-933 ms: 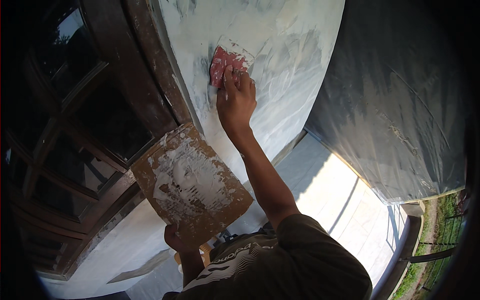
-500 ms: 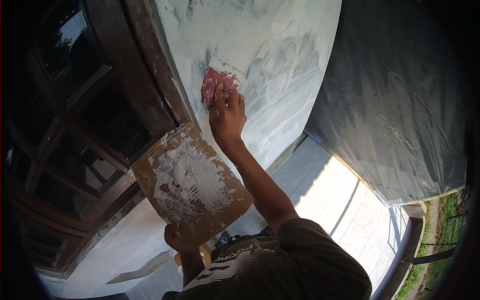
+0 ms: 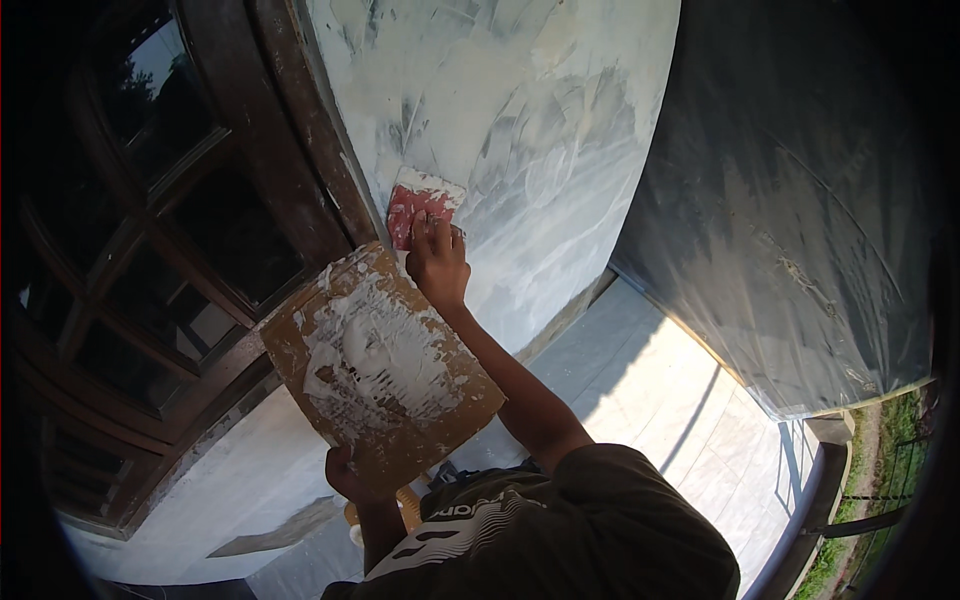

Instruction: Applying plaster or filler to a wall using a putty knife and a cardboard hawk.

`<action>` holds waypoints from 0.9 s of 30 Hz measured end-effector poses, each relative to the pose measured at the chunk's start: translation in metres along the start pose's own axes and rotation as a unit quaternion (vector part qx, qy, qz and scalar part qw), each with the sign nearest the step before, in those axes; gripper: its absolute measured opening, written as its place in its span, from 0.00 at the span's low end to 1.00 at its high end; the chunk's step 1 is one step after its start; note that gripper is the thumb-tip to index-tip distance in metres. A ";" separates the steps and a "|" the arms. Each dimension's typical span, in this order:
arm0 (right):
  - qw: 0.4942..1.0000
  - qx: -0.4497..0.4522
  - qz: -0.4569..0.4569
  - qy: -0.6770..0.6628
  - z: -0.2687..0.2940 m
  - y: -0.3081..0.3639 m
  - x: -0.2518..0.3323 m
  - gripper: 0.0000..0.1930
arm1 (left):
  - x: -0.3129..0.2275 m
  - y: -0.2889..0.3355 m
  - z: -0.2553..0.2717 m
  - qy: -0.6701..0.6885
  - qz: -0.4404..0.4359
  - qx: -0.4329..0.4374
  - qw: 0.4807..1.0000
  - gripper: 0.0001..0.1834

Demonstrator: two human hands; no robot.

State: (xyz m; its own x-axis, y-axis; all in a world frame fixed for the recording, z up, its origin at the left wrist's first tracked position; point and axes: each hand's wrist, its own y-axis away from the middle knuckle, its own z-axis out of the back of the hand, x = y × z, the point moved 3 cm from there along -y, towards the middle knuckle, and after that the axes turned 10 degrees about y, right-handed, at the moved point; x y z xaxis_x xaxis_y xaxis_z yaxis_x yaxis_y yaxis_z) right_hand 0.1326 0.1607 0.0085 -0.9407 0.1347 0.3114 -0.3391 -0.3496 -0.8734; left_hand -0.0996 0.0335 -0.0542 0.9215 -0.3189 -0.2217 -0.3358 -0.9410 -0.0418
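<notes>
Against the wall (image 3: 540, 110), streaked with white and grey filler, my right hand (image 3: 438, 265) presses a red putty knife (image 3: 418, 205), its fingers closed on the tool. White paste coats the blade's upper edge and spots its red face. My left hand (image 3: 345, 475) grips the lower corner of a brown flat board (image 3: 450, 435) and holds it tilted below the wall. A thick, ridged heap of white putty (image 3: 375, 345) covers the board's middle. The board's upper edge sits close to the right wrist.
On the left stands a dark wooden window frame (image 3: 290, 130) with glass panes. A dark plastic sheet (image 3: 790, 200) hangs at the right. Pale floor tiles (image 3: 670, 390), partly sunlit, lie below, with a dark railing (image 3: 860, 515) beyond them.
My right hand and the putty knife have slid down the wall and slightly left, nearer the board. The left hand still holds the board in almost the same place.
</notes>
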 end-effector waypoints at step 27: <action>0.585 0.199 -0.444 -0.649 0.126 0.027 -0.108 0.11 | 0.011 0.029 0.011 0.008 -0.054 -0.034 0.998 0.27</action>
State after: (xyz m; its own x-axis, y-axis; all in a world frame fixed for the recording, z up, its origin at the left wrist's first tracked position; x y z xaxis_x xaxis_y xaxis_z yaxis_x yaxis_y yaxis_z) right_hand 0.2237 0.0199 -0.0011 0.4809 -0.3001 0.8238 -0.4322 -0.8987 -0.0751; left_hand -0.1014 0.0035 -0.0682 0.9547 -0.2158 -0.2049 -0.2201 -0.9755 0.0015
